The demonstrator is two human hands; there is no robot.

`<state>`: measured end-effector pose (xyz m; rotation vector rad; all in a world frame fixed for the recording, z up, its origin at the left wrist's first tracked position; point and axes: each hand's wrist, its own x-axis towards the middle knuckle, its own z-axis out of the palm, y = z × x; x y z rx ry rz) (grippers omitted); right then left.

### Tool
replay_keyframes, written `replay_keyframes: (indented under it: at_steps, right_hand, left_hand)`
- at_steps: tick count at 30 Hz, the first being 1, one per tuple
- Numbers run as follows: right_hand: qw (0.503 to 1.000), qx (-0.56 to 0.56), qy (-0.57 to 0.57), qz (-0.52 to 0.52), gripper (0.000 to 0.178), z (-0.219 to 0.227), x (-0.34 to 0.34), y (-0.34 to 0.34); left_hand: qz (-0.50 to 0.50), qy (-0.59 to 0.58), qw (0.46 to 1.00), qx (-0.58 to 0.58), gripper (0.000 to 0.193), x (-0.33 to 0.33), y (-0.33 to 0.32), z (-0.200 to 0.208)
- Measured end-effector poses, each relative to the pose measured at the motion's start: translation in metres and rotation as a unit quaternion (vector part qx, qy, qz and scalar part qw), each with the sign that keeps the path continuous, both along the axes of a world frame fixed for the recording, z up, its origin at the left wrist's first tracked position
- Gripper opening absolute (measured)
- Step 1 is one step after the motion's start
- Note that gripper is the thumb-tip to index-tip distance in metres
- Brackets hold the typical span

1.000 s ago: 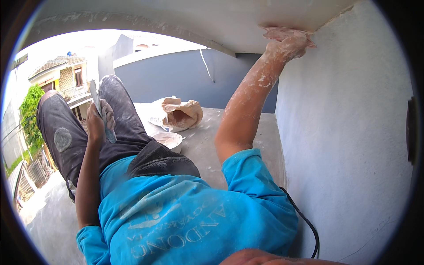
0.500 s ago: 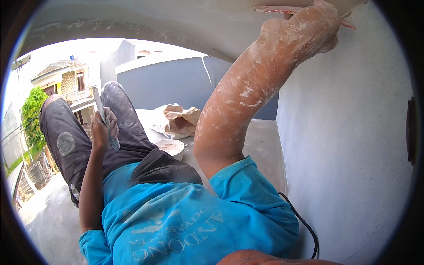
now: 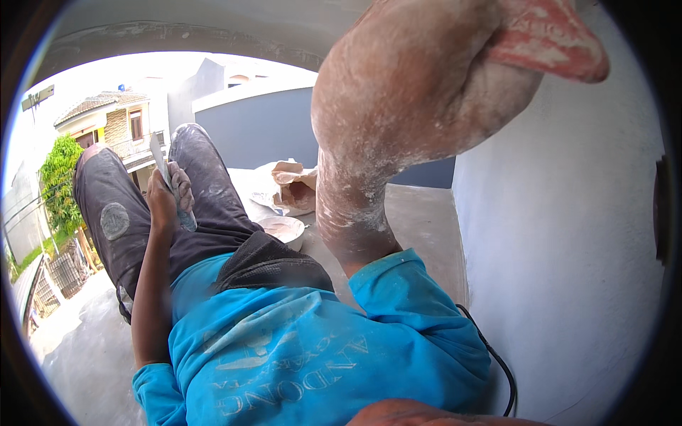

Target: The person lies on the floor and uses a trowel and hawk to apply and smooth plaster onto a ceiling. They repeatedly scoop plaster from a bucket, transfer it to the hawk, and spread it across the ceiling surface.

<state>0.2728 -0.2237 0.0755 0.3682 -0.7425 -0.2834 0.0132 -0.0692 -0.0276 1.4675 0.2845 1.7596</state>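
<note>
My right hand (image 3: 490, 99), coated in pale plaster dust, is raised close to the view at the upper right. It is closed on a red plastic plastering float (image 3: 558, 42) smeared with white. The float's far part and most of my fingers are hidden by the hand or cut off by the top edge. Down by my thighs, my left hand (image 3: 163, 202) grips a flat grey scraper (image 3: 158, 155) that points upward. A lumpy, pale grey putty-like mass (image 3: 182, 188) clings to the scraper's side; its handle is hidden in my hand.
Beyond my hip stand a white bucket (image 3: 285, 231) of pale paste and a torn, open sack (image 3: 293, 190). A pale wall (image 3: 554, 234) rises close on my right, with a black cable (image 3: 497, 355) at its foot. A low ceiling (image 3: 213, 21) hangs overhead.
My right hand and the red float have come away from the ceiling corner, nearer to the view, and the float's face has turned into sight. My left hand keeps its hold on the scraper.
</note>
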Motion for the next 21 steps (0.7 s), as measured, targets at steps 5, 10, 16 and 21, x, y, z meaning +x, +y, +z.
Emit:
replay_keyframes:
  at_steps: [5, 10, 16, 21]
  right_hand:
    - [0.999, -0.037, 0.016, -0.033, 0.054, -0.040, 0.022, 0.084]
    - [0.983, -0.103, 0.044, -0.146, 0.064, -0.071, 0.055, 0.189]
    - [0.918, -0.318, 0.229, 0.063, 0.051, -0.109, 0.088, 0.205]
    - [0.867, -0.344, 0.313, 0.179, 0.047, -0.181, 0.137, 0.304]
  left_hand:
    - [0.048, -0.029, 0.998, -0.029, 0.035, -0.003, 0.005, 0.004]
    - [0.121, 0.010, 0.991, -0.061, 0.040, -0.001, 0.000, 0.008]
    - [0.092, 0.084, 0.982, -0.146, 0.041, 0.010, 0.005, 0.018]
    - [0.125, 0.183, 0.961, -0.167, 0.028, 0.031, 0.011, 0.024]
